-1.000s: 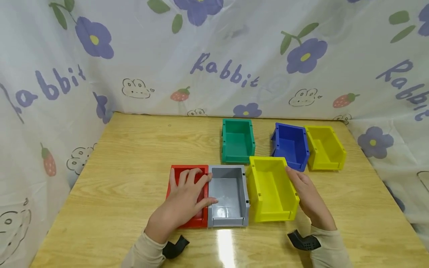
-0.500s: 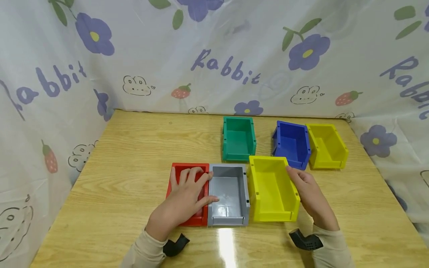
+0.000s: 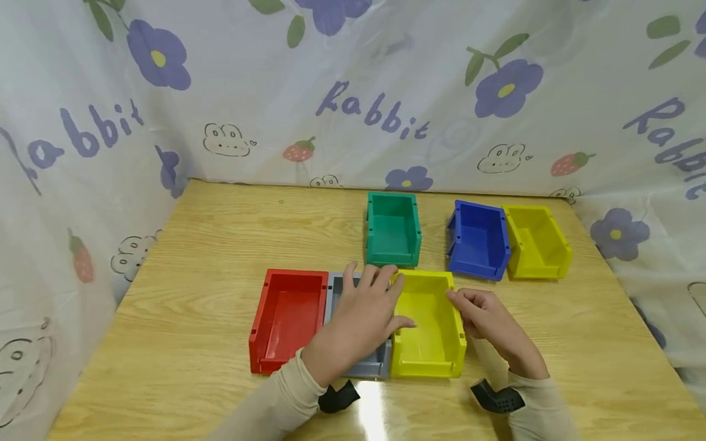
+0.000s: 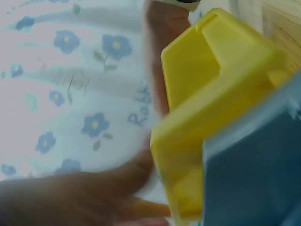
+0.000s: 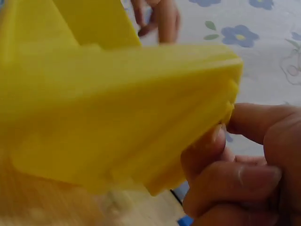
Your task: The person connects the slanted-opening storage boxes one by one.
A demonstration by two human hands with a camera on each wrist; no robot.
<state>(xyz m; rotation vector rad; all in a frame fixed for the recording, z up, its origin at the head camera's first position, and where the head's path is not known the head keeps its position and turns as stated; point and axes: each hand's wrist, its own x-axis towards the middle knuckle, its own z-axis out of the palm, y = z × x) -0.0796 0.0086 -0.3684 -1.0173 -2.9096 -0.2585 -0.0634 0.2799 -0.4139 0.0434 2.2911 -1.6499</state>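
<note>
In the head view a red bin (image 3: 289, 318), a grey bin (image 3: 371, 367) and a large yellow bin (image 3: 427, 318) stand side by side. My left hand (image 3: 358, 318) spreads over the grey bin, covering much of it. Its fingertips lie by the back of the wall between grey and yellow, and its thumb reaches over the yellow bin's inside. At the yellow bin's right wall, my right hand (image 3: 493, 327) pinches the rear corner. The right wrist view shows its fingers (image 5: 235, 186) curled beside that corner. In the left wrist view the left hand (image 4: 103, 193) is blurred.
Behind stand a green bin (image 3: 393, 229), a blue bin (image 3: 478, 239) and another yellow bin (image 3: 537, 242). The last two nearly touch. A printed curtain (image 3: 353, 110) hangs behind the wooden table (image 3: 182, 306). A black wrist device (image 3: 496, 397) is at each cuff.
My left hand has moved right, from over the red bin to the grey-yellow wall. The yellow bin has shifted left against the grey one, and the red and grey bins slid slightly left.
</note>
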